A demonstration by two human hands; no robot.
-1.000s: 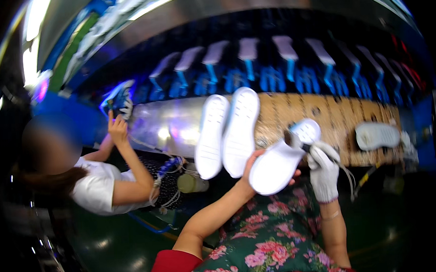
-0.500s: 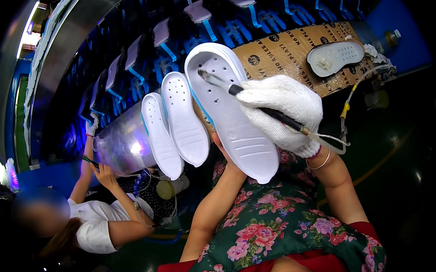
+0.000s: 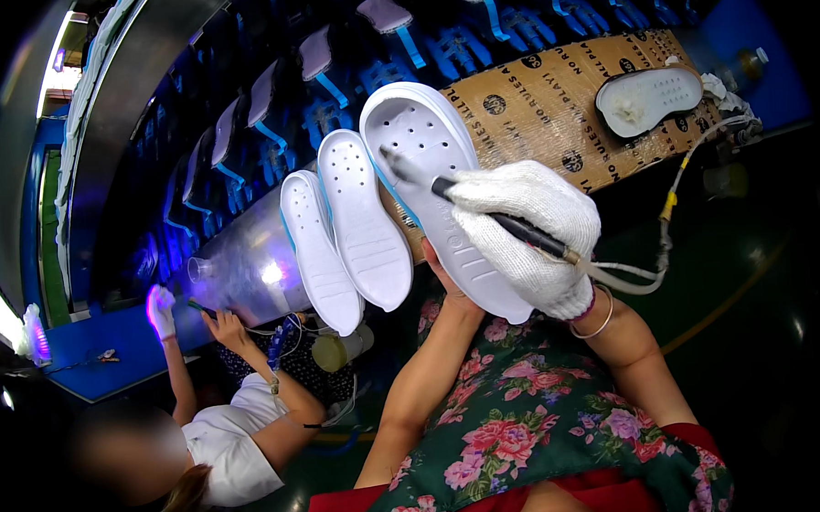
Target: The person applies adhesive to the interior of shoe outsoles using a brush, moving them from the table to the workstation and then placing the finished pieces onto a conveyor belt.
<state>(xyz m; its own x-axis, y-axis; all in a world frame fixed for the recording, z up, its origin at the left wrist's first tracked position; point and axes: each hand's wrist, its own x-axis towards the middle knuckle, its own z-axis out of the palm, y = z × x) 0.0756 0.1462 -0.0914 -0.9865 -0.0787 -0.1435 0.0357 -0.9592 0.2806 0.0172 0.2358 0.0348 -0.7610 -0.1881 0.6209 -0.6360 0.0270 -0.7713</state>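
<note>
A large white shoe sole (image 3: pixel 436 223) with small holes at its toe end lies tilted in front of me. My bare left hand (image 3: pixel 450 283) grips it from underneath near the heel half, its fingers partly hidden. My right hand (image 3: pixel 532 232), in a white knitted glove, is closed around a brush (image 3: pixel 415 171) with a dark handle and a thin tube at its back end. The bristles are at the sole's left inner rim, beside the holes. Just to the left are two more white soles, a middle one (image 3: pixel 367 221) and an outer one (image 3: pixel 319 260).
Brown printed cardboard (image 3: pixel 558 94) covers the bench, bearing a dark-rimmed sole (image 3: pixel 646 99) with a whitish clump. Behind runs a rack of hanging shoe parts with blue straps (image 3: pixel 410 47). A co-worker in a white shirt (image 3: pixel 240 442) is at left. A tube (image 3: pixel 671 199) hangs at right.
The bristles have moved from the toe holes down toward the sole's left rim. The co-worker's gloved hand has drawn back from the rack. The whole view has shifted slightly.
</note>
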